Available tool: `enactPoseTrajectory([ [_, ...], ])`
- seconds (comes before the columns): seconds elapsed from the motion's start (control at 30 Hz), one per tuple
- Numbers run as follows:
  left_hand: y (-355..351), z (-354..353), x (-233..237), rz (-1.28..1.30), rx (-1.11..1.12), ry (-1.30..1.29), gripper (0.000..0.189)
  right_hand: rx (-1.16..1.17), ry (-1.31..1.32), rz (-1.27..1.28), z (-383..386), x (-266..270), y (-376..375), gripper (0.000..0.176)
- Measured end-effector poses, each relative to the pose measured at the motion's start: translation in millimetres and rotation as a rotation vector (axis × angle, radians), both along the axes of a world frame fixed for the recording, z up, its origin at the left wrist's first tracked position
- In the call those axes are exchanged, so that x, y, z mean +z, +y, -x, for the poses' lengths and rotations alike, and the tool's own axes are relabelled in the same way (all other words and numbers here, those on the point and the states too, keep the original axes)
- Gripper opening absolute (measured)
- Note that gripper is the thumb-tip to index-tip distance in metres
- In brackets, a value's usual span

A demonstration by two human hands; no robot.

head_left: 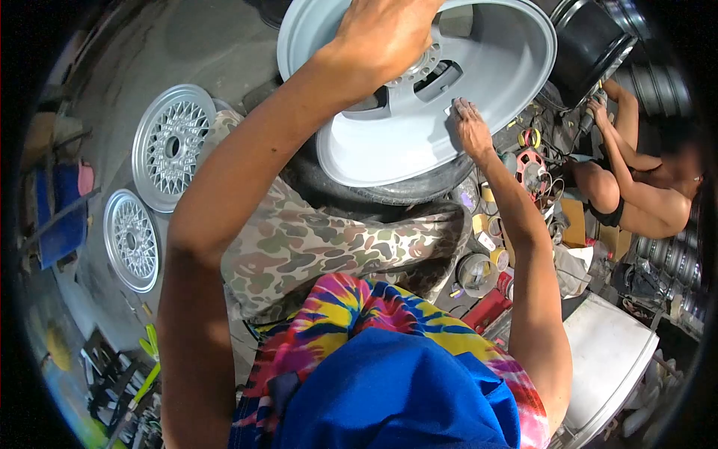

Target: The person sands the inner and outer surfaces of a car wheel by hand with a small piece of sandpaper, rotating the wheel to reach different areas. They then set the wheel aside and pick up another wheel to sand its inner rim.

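A grey-white car wheel rim (516, 56) lies tilted on a black tyre (404, 191) in front of my knees. My left hand (385, 37) is at the far side of the rim, above its hub, closed on it; its fingertips run past the top of the view. Against the smooth inner face of the rim, my right hand (473, 129) presses with its fingers together. Under those fingertips shows the edge of a small whitish piece (450, 109), which looks like sandpaper. The fingers partly cover it. Camouflage cloth (329, 243) covers my legs.
Two silver mesh-pattern wheels (142, 179) (112, 232) lie on the floor at left. Tape rolls (529, 138), a red cable reel (531, 173) and jars (477, 274) crowd the right side. Beyond them a person (636, 176) holds a power tool (589, 116) against a black rim (591, 56).
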State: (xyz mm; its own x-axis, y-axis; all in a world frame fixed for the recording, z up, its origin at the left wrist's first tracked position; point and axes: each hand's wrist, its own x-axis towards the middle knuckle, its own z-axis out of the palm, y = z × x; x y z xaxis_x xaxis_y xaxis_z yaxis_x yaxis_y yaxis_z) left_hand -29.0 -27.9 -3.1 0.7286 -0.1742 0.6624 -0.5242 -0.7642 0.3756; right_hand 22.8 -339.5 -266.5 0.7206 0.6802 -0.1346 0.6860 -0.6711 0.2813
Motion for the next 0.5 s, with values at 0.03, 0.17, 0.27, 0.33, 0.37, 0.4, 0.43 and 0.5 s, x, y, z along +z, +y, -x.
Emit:
enactPoseTrajectory([
  [0.03,2,-3,-1,0.001,0.014,-0.017,0.033,0.009,-0.003,-0.034,-1,-4,8,0.048],
  [0.17,8,-11,-13,-0.03,0.033,-0.28,0.037,-0.426,0.358,-0.617,59,-52,119,0.029],
  [0.27,13,-6,-10,-0.038,0.013,-0.352,0.042,-0.453,0.736,-1.318,118,0,220,0.024],
  [0.33,15,-2,-6,-0.041,-0.034,-0.342,0.045,-0.424,0.832,-1.44,139,48,224,0.026],
  [0.37,14,-2,-6,-0.038,-0.028,-0.341,0.045,-0.342,0.815,-1.459,147,55,214,0.027],
  [0.4,13,-1,-6,-0.044,-0.044,-0.381,0.046,-0.258,0.795,-1.477,147,58,203,0.028],
  [0.43,13,-1,-6,-0.055,-0.061,-0.425,0.046,-0.162,0.739,-1.272,139,24,176,0.03],
  [0.5,11,-6,-14,-0.061,-0.043,-0.48,0.048,-0.125,0.675,-0.908,99,-48,97,0.032],
])
